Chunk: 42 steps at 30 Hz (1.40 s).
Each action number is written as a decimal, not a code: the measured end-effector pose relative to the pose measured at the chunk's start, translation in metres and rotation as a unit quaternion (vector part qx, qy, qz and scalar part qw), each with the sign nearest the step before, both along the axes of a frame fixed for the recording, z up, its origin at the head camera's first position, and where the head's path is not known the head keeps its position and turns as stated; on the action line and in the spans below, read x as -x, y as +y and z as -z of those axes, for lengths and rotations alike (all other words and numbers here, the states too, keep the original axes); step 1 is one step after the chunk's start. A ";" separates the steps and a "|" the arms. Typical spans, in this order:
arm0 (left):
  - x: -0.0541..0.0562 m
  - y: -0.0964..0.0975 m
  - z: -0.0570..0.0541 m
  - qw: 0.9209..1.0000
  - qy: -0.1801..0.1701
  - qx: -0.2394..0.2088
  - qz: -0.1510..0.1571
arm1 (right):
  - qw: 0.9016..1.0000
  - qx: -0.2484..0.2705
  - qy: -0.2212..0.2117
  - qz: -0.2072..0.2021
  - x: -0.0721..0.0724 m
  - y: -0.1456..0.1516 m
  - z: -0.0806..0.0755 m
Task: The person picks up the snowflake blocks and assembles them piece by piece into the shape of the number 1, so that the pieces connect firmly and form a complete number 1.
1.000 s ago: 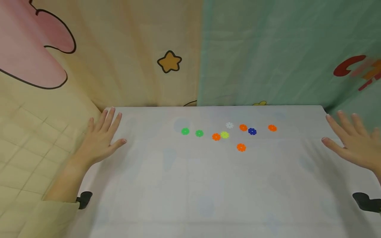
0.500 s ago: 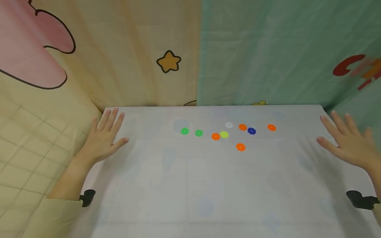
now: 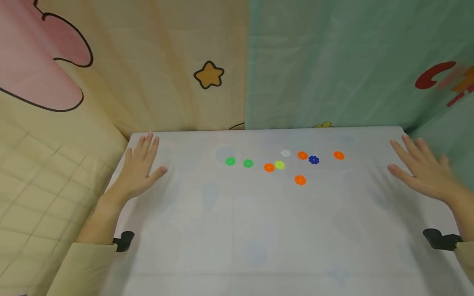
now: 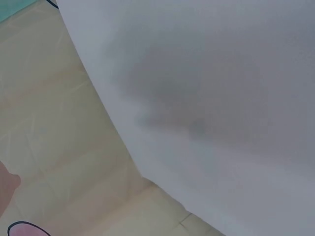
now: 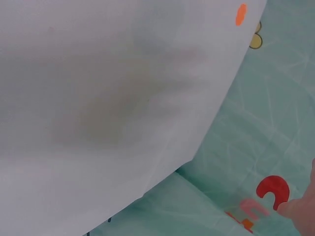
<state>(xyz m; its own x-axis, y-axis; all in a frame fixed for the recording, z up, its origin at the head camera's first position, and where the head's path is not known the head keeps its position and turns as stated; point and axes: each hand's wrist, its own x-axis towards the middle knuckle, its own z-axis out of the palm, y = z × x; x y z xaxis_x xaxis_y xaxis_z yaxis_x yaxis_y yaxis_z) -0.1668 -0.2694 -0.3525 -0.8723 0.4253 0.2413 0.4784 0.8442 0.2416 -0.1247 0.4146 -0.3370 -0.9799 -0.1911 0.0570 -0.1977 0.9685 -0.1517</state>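
Observation:
My left hand (image 3: 138, 172) hovers over the left side of the white table (image 3: 237, 230), fingers straight and spread, holding nothing. My right hand (image 3: 426, 172) is held the same way over the right side, also with nothing in it. Between them, toward the back, lie small notched plastic discs: two green discs (image 3: 230, 161), several orange discs (image 3: 300, 180), a yellow disc (image 3: 279, 165), a white disc (image 3: 285, 153) and a dark blue disc (image 3: 314, 160). The nearest to my right hand is an orange disc (image 3: 338, 155). In the right wrist view a fingertip (image 5: 298, 209) shows at the right edge.
Behind the table hangs a curtain, beige (image 3: 166, 82) on the left with a star print, green (image 3: 326, 65) on the right. Yellowish checked cloth (image 3: 48, 197) borders the left side. Black straps (image 3: 124, 241) sit at both wrists, and soft hand shadows fall on the tabletop.
Both hands have drifted inward, the left one to the right and the right one to the left. The discs lie as before; the head view has shifted slightly.

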 end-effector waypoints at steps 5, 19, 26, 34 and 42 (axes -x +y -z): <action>0.004 0.006 0.004 1.000 0.000 0.007 0.006 | 1.000 0.010 0.000 -0.010 0.003 -0.006 0.003; 0.026 0.068 0.008 0.980 -0.133 -0.138 0.054 | 0.990 0.114 0.022 -0.084 0.028 -0.053 0.013; 0.044 0.110 0.026 0.956 -0.152 -0.241 0.065 | 0.969 0.221 -0.027 -0.109 0.046 -0.099 0.026; 0.065 0.138 0.040 0.928 -0.215 -0.299 0.055 | 0.947 0.280 -0.124 -0.099 0.062 -0.134 0.044; 0.080 0.151 0.053 0.926 -0.265 -0.267 0.008 | 0.930 0.294 -0.217 -0.016 0.074 -0.154 0.057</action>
<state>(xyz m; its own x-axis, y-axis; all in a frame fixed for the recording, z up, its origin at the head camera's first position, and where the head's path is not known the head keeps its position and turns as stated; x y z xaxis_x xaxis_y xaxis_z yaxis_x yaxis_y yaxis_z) -0.2472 -0.1180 -0.4051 -0.9232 0.3822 -0.0402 0.1836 0.5306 0.8275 -0.1984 0.2603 -0.3943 -0.9289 -0.2824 -0.2395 -0.0216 0.6869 -0.7265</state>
